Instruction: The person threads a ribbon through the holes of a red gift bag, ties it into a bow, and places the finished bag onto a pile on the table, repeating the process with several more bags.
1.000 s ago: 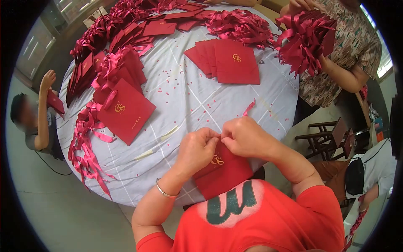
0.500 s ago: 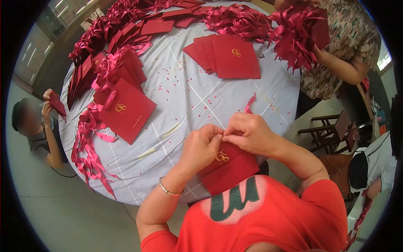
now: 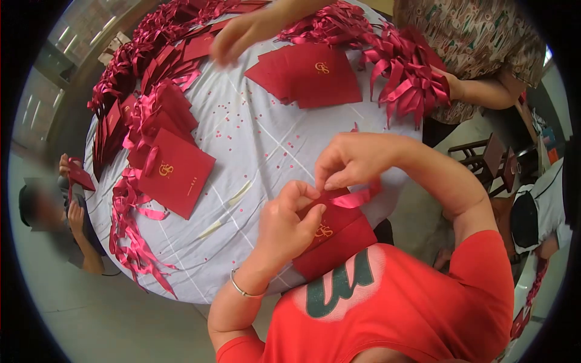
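A flat red paper bag [image 3: 354,233] with a gold logo lies at the table's near edge, against the red shirt. My left hand [image 3: 287,221] is closed at the bag's upper left edge, thumb over the front and fingers curled. Just above the bag's top edge, my right hand [image 3: 351,160] has its thumb and forefinger pinched together; whatever is between the tips is too small to make out. A pink ribbon [image 3: 357,198] lies across the bag's top, below my right hand.
Red bags [image 3: 175,172] with ribbons lie at left, and a fanned stack [image 3: 321,75] is at the back. One co-worker's hand [image 3: 242,36] reaches over the table; their other arm holds beribboned bags [image 3: 417,91]. Another person [image 3: 45,212] handles a bag at left.
My right hand has moved up and slightly away from my left, and the pink ribbon now shows across the bag. A co-worker's hand has come in over the back of the table.
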Demonstrator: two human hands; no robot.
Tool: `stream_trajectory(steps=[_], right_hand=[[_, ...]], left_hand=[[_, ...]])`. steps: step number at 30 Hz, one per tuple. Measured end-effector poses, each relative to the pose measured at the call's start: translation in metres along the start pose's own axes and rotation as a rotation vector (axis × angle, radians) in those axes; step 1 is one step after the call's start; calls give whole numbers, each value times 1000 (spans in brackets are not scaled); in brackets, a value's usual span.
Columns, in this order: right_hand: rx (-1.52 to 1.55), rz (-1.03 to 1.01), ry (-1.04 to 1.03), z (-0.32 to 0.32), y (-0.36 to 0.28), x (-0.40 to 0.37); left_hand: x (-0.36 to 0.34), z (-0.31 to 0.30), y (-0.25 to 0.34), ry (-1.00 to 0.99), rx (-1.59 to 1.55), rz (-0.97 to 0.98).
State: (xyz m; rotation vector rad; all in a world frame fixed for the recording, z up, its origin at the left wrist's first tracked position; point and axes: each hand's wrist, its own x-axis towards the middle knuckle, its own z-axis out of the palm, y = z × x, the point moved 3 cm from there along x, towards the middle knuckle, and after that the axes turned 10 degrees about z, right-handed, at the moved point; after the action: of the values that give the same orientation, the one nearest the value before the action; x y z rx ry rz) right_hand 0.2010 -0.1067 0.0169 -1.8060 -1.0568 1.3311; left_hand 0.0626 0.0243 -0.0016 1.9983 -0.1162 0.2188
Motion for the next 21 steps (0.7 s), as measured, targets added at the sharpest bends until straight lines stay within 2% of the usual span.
stream_trajectory(steps=[1, 3, 4, 5, 8, 11, 15, 18, 20, 21], right_hand=[[4, -2, 9, -3, -4, 5], [-55, 213, -159, -2, -7, 16], [-88, 284, -182, -4, -10, 20], [-81, 280, -173, -6, -10, 25], [-4, 263, -411, -3, -10, 34], [40, 229, -438, 5, -5, 40], [52, 279, -423, 4, 9, 39], [85, 222, -396, 10, 18, 36], [56, 41, -185, 11, 18, 35], [55, 41, -188, 11, 14, 33]], left_hand=[[-1, 1, 0, -8, 3, 5], [-2, 2, 5, 47, 90, 158], [-3, 3, 6, 38, 93, 164], [-4, 3, 10, 55, 137, 230], [-9, 7, 14, 66, 203, 312], [-11, 11, 21, 42, 287, 418], [-11, 12, 13, 41, 229, 343], [-8, 12, 8, 28, 187, 285], [-6, 12, 5, 22, 164, 246], [-5, 11, 3, -1, 130, 211]])
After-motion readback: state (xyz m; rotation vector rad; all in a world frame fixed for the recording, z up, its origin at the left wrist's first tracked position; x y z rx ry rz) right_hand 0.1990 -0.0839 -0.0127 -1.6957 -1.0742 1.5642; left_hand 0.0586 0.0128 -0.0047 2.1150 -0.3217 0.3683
